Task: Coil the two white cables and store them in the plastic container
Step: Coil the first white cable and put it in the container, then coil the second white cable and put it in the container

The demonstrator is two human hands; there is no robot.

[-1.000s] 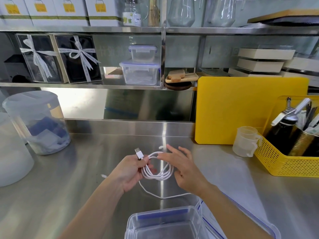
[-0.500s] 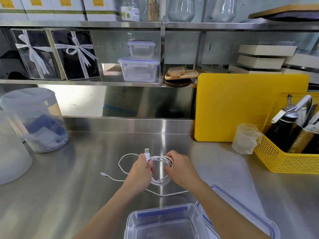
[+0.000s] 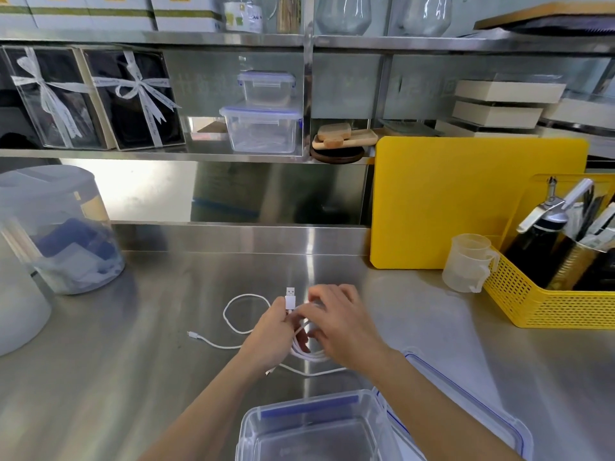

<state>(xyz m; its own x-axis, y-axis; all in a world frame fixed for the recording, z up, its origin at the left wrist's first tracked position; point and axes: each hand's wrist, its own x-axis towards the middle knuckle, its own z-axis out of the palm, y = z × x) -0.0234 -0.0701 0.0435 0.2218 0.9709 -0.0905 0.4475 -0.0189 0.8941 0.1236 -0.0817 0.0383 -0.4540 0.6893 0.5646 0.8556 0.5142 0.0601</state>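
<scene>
While left hand [image 3: 273, 331] pinches coil, white cable [image 3: 233, 322] trails left.

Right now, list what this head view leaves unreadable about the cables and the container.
- Coil count of the white cable: left hand and right hand cover the bundle.
- One cable or two: strands merge between the hands.
- Small plug type: too small.
- Plastic container: near side cut off by the bottom edge.
- Lid: partly behind the right forearm.

Both hands close together, left [image 3: 271, 331] and right [image 3: 342, 322], fingers curled.
</scene>
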